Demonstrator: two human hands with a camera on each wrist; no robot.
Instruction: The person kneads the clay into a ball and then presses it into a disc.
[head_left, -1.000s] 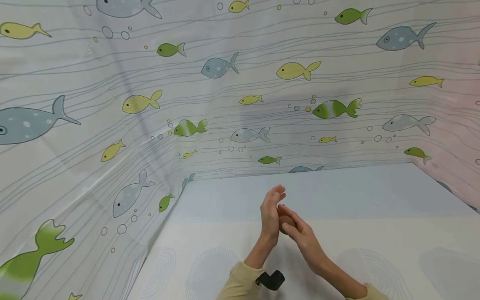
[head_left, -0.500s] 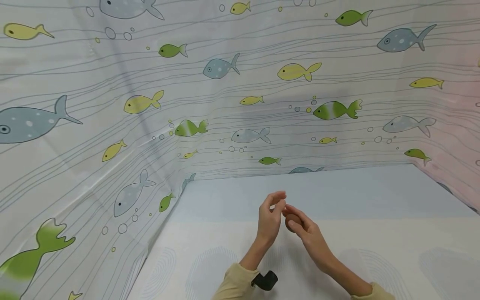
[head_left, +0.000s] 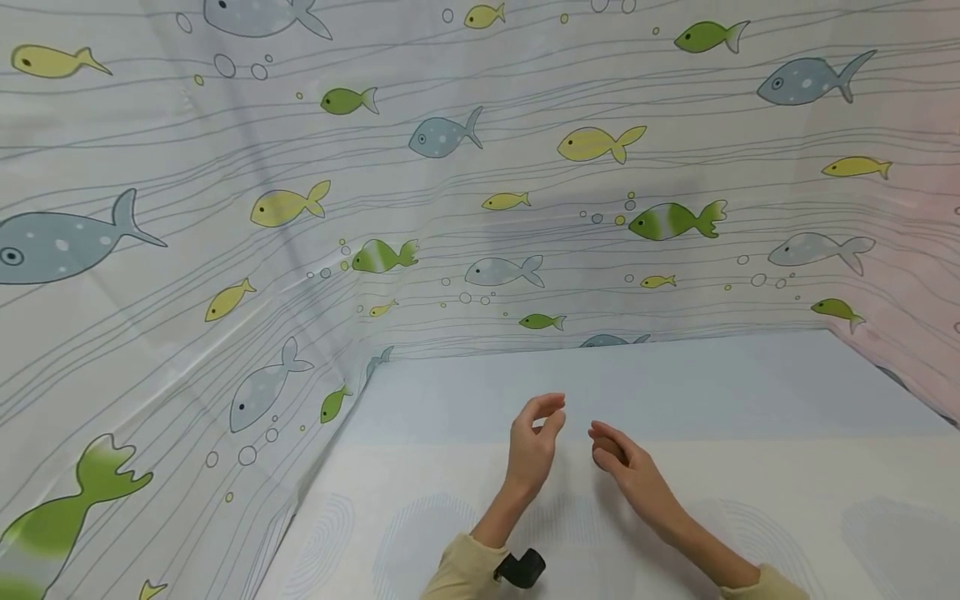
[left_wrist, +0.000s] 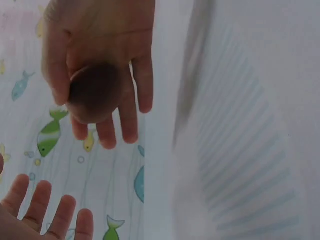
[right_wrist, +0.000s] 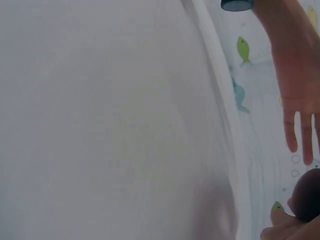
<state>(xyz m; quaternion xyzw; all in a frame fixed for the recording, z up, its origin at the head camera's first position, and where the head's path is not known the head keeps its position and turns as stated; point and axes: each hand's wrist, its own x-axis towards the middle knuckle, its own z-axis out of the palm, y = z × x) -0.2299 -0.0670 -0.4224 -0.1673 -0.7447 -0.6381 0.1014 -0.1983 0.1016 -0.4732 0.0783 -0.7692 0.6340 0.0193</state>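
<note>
A dark brown ball (head_left: 605, 452) sits in my right hand (head_left: 641, 487), held between the thumb and the fingers above the table. In the left wrist view the ball (left_wrist: 95, 95) lies against the inside of the fingers, with the thumb at its side. My left hand (head_left: 532, 450) is raised to the left, apart from the ball, with bent, relaxed fingers and nothing in them. The right wrist view shows the left palm (right_wrist: 297, 80) with fingers extended, and the ball (right_wrist: 307, 195) cut off by the frame edge. What the ball is made of cannot be told.
A white table (head_left: 735, 475) with pale grey-blue patterns and a light blue band (head_left: 712, 383) lies below the hands. A fish-print curtain (head_left: 442, 217) hangs along the back and sides. A black band with a small device (head_left: 522, 568) is on my left wrist.
The hands were together around the ball and have moved apart. My right hand has gone right and slightly down with the ball; the left has moved a little left and down.
</note>
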